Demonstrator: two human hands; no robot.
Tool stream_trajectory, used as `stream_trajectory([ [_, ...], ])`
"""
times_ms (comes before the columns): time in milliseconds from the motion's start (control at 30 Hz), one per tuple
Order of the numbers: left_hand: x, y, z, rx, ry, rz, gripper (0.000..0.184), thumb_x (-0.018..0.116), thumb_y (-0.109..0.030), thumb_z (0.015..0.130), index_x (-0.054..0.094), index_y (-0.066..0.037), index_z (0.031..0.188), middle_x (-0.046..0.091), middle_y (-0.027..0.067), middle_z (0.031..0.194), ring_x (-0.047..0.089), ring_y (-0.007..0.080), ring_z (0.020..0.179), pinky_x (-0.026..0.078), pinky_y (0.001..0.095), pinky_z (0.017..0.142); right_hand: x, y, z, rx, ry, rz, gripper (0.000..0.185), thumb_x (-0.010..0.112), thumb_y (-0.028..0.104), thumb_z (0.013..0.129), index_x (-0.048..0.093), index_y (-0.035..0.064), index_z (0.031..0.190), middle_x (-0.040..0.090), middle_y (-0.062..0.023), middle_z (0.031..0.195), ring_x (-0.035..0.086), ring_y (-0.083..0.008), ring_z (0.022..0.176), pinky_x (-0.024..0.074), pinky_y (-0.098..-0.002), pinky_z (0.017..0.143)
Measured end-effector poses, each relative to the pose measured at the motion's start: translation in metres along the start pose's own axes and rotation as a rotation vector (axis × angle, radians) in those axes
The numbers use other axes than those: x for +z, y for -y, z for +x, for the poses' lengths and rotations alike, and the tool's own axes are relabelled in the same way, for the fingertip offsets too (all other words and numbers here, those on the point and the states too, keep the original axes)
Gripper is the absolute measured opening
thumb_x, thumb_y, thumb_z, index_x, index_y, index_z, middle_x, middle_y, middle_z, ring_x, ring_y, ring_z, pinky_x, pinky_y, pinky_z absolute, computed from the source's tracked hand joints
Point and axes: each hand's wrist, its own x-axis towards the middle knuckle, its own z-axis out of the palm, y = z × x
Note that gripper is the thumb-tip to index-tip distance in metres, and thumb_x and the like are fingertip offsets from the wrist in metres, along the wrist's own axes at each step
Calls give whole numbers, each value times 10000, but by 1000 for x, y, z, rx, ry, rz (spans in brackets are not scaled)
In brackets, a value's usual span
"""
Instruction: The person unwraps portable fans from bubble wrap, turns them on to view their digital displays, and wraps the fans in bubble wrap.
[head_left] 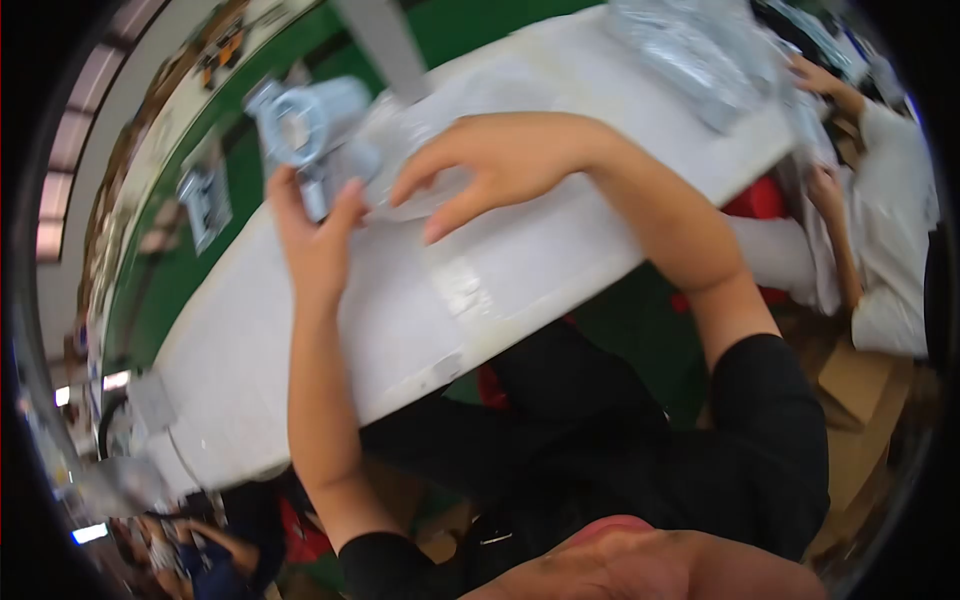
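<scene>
A light-blue device with a round ring-shaped head [298, 125] is at the far edge of the white table [400, 300], beyond my left hand [315, 230]. My left thumb and index finger are spread, with the device's lower end between their tips; a firm hold does not show. To the right, my right hand [500, 165] is open, its fingers apart and nothing in them. Clear plastic film [410, 125] lies beside and partly behind the right hand. Motion blur hides fine detail.
Wrapped light-blue items [690, 60] are piled at the table's far right. A bagged blue piece [205, 195] lies on the green surface at left. A grey post [385, 45] rises at the far edge. Another person in light clothing [890, 220] works at right, near cardboard [860, 390].
</scene>
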Motion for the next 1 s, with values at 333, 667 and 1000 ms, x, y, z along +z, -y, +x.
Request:
stream_trajectory([
  [333, 16, 14, -3, 128, 236, 200, 565, 689, -113, 830, 434, -76, 1333, 549, 146, 1224, 596, 260, 1030, 478, 369, 892, -7, 17, -8, -422, 209, 547, 317, 726, 180, 830, 681, -30, 1063, 688, -178, 1060, 669, -237, 903, 544, -335, 812],
  [667, 10, 4, -11, 35, 451, 407, 567, 693, -180, 832, 450, -166, 1345, 586, 73, 1197, 618, 260, 984, 487, 351, 862, -7, 108, -15, -780, 316, 531, 248, 702, 156, 846, 691, -54, 978, 699, -200, 985, 692, -226, 818, 576, -312, 735],
  [1000, 2, -1, -5, 75, 426, 346, 579, 688, -157, 831, 447, -168, 1358, 587, 74, 1214, 611, 256, 970, 482, 347, 870, -6, 131, -23, -817, 234, 322, 237, 678, 146, 863, 684, -63, 973, 697, -198, 985, 694, -220, 828, 583, -295, 727],
])
